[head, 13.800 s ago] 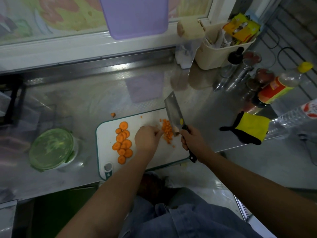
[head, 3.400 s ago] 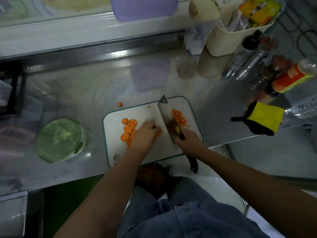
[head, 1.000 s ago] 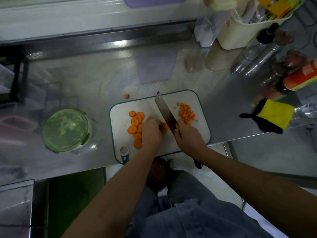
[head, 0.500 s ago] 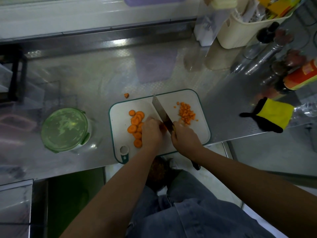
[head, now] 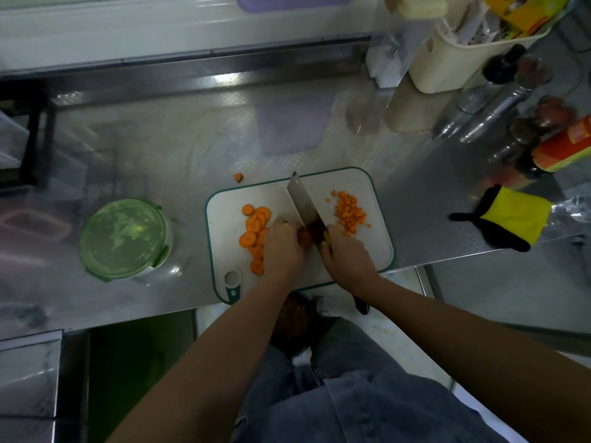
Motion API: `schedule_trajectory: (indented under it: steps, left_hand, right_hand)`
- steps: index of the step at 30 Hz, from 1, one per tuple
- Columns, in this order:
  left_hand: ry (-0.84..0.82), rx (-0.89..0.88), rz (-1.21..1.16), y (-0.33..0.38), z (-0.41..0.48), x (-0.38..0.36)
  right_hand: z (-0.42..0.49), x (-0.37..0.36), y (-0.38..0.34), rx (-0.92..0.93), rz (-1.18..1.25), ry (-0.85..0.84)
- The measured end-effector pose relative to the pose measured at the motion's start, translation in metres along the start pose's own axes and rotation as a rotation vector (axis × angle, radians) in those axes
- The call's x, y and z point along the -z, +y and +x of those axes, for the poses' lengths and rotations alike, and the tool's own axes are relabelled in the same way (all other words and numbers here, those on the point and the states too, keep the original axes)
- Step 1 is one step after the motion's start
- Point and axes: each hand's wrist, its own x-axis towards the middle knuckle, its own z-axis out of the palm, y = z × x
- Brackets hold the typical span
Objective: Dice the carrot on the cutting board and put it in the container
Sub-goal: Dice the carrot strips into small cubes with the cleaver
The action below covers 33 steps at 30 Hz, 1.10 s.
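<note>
One lidded container (head: 123,239), diced carrot (head: 350,212) on board (head: 224,225)

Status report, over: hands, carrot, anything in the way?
Right hand grips cleaver; left hand holds carrot slices at blade. Diced carrot piled right of blade. Lid on container.

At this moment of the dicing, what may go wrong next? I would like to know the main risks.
1. The left hand holds carrot slices right beside the knife gripped by the right hand; a slip may cut that hand.
2. One carrot piece already lies off the cutting board; more may scatter.
3. The container has its lid on, so it must be opened before filling.
</note>
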Motion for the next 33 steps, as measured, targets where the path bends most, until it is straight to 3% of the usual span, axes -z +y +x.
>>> schedule_trajectory:
  steps: [16, 33]
  left_hand:
    - [-0.025, -0.014, 0.024, -0.003, -0.004, 0.003]
    - [0.008, 0.056, -0.055, -0.004, -0.002, -0.001]
  right_hand:
    - [0.002, 0.01, -0.004, 0.079, -0.009, 0.0]
    - [0.008, -0.007, -0.008, 0.039, -0.037, -0.027]
